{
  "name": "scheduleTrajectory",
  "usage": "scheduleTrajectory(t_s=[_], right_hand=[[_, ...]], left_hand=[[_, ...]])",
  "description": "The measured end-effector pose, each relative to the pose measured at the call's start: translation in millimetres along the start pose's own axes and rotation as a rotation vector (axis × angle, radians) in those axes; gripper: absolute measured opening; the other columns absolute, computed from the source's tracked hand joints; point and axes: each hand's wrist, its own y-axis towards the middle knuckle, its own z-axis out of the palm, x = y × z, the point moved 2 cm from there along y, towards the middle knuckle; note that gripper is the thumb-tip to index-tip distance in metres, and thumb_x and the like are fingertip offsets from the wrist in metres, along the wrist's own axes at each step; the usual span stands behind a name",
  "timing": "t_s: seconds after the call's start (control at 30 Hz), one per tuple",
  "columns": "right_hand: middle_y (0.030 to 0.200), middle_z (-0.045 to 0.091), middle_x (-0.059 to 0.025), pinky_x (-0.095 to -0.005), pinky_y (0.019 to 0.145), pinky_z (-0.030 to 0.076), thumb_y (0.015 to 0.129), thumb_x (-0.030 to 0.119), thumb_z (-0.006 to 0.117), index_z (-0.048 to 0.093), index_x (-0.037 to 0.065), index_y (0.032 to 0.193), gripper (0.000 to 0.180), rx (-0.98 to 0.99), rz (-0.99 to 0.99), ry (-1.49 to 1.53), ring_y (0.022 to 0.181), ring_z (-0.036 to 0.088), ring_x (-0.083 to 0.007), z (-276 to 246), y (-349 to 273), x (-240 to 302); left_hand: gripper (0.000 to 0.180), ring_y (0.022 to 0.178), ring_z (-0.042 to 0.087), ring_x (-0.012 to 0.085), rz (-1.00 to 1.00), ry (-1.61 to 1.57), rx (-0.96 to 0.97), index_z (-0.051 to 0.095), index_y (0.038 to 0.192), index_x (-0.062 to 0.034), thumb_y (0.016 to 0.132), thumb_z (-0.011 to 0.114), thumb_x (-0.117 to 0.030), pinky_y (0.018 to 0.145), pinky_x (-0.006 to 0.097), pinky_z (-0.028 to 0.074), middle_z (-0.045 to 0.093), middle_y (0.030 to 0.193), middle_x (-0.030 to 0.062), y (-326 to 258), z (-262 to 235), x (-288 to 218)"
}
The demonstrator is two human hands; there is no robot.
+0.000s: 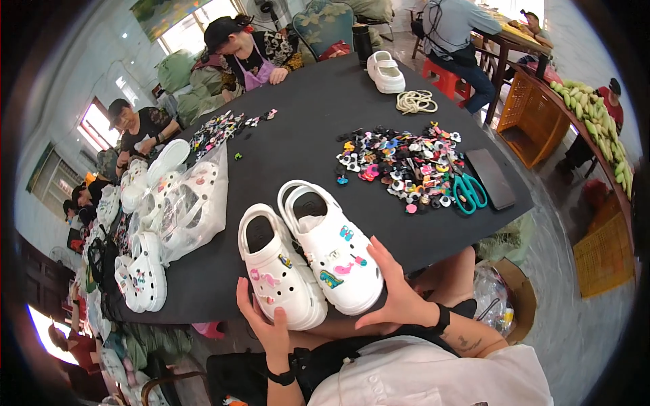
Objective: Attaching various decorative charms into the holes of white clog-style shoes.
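Observation:
Two white clogs stand side by side at the near table edge, toes toward me. The left clog (pixel 277 279) carries pink charms and a small dark-and-yellow one. On the right clog (pixel 345 260) sit a teal bow-shaped charm, a pink one and a green dinosaur-like one. My left hand (pixel 267 331) grips the left clog, thumb at its toe and fingers along its outer side. My right hand (pixel 401 292) cups the right clog's outer side, fingers up along it and thumb near the toe. The two clogs touch each other between my hands.
A pile of colourful charms (pixel 406 162), teal scissors (pixel 469 193) and a dark phone (pixel 490 178) lie right on the black table (pixel 291 149). Farther back are another white pair (pixel 386 73) and cord (pixel 416 102). Bagged clogs (pixel 196 203) fill the left; co-workers sit beyond.

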Motion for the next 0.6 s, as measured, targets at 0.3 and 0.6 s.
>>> scheduleTrajectory(t_s=[0.3,0.6], right_hand=[[0.157,0.011,-0.0302,-0.0534,0.114,0.021,0.062,0.036,0.091,0.030,0.014,0.152,0.111,-0.059,-0.060,0.001,0.145,0.018,-0.0470,0,-4,-1],[0.154,0.009,-0.0328,-0.0537,0.113,0.026,0.064,0.029,0.090,0.034,0.013,0.149,0.103,-0.005,0.009,-0.085,0.141,0.020,-0.0517,-38,-15,11]], left_hand=[[0.078,0.136,0.038,0.0276,-0.057,-0.153,0.130,0.032,0.147,0.0032,0.087,0.061,-0.036,0.114,0.041,0.027,0.039,0.147,0.0161,13,10,-2],[0.076,0.135,0.039,0.0290,-0.118,-0.245,0.115,0.032,0.147,0.0042,0.088,0.059,-0.036,0.114,0.041,0.027,0.039,0.147,0.0177,5,44,-21]])
